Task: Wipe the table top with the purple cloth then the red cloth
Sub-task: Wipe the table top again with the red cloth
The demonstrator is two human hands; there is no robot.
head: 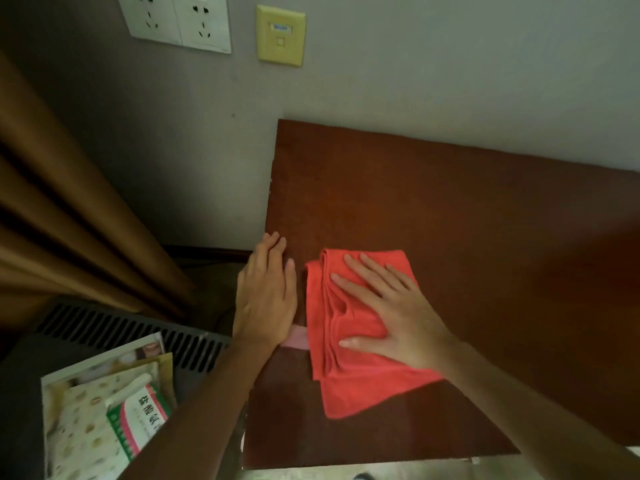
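The right hand (391,317) is lying flat on the red cloth (349,348), fingers (367,268) straight and spread apart, palm pressing the cloth onto the dark brown tabletop (467,220). The red cloth is folded into several layers, its folds running lengthwise under the hand, and it's sitting near the tabletop's left edge, toward the front. The left hand (266,292) is resting at that left edge, just beside the cloth w/o touching it, fingers straight and held together, pointing toward the wall. A small strip of a pink-purple cloth (298,337) is showing btwn the left hand's wrist and the red cloth's left side; most of it is hidden, so can't tell how it's lying. The tabletop is standing against a grey wall (450,64), which is carrying two white sockets (176,20) and a yellowish data plate (280,36) up top. To the left, a brown curtain (62,209) is hanging, w/ a dark slotted grille (131,336) below it. Paper packets (104,410), one w/ green-and-pink print, are lying at the lower left, well apart from the cloths.
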